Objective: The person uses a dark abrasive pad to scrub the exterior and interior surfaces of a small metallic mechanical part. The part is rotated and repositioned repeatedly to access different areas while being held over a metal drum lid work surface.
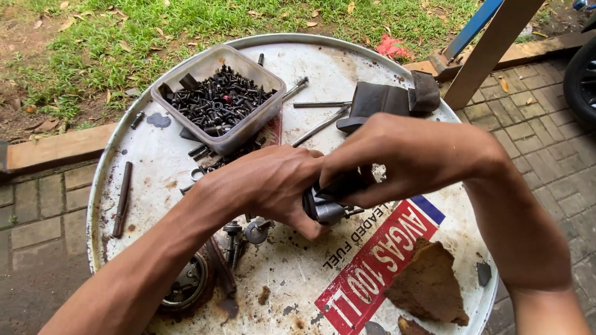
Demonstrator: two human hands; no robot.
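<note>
Both hands meet over the middle of the round white drum-top tabletop [155, 155], closed around a small dark metal part [332, 201] with a grey rounded end showing below the fingers. The left hand [267, 186] wraps it from nine o'clock in a firm, narrow grip; the right hand [410, 155] clamps over it from three o'clock, thumb pressed along its underside. To work the piece well, I judge one hand should brace it steady while the other turns or presses, held low above the tabletop so a loosened bit drops close by. The plastic tub of black screws [217, 99] sits at eleven o'clock, well apart; loose fittings [248, 232] lie just below the left hand at seven o'clock
</note>
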